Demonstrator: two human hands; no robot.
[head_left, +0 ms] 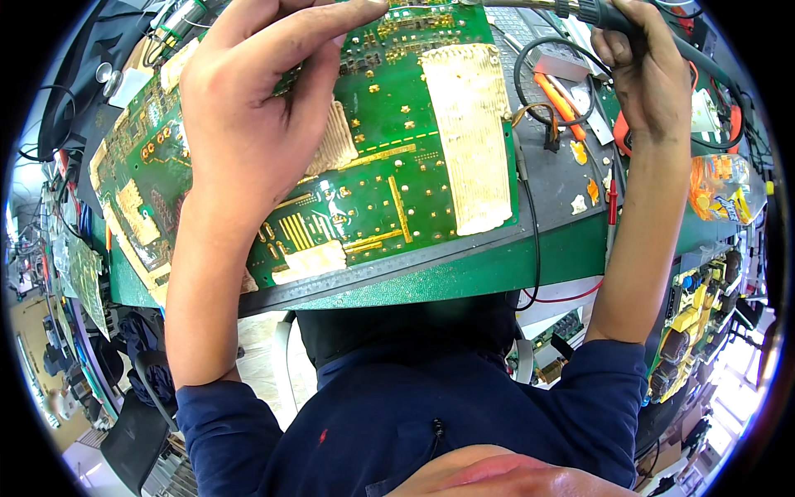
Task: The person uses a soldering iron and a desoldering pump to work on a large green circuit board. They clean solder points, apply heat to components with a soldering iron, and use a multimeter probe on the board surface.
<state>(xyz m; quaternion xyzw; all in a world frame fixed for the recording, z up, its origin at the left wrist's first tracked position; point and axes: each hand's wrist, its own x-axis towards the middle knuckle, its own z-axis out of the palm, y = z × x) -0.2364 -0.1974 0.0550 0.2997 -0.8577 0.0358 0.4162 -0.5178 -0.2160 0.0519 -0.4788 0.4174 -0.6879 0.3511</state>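
A circuit board (389, 124) is laid on the workbench (571, 248), left of a test probe (613, 201) and a plastic bottle (719, 190).

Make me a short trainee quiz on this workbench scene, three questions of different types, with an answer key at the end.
1. True or false: the right hand is empty.
2. Fill in the blank: the large circuit board under the left hand bears pale ribbed patches, but its own surface is mainly ____.
3. Which lies to the right of the right forearm?
A: the large circuit board
B: the left hand
C: the plastic bottle

Key:
1. False; it grips a dark-handled tool.
2. Green.
3. C.
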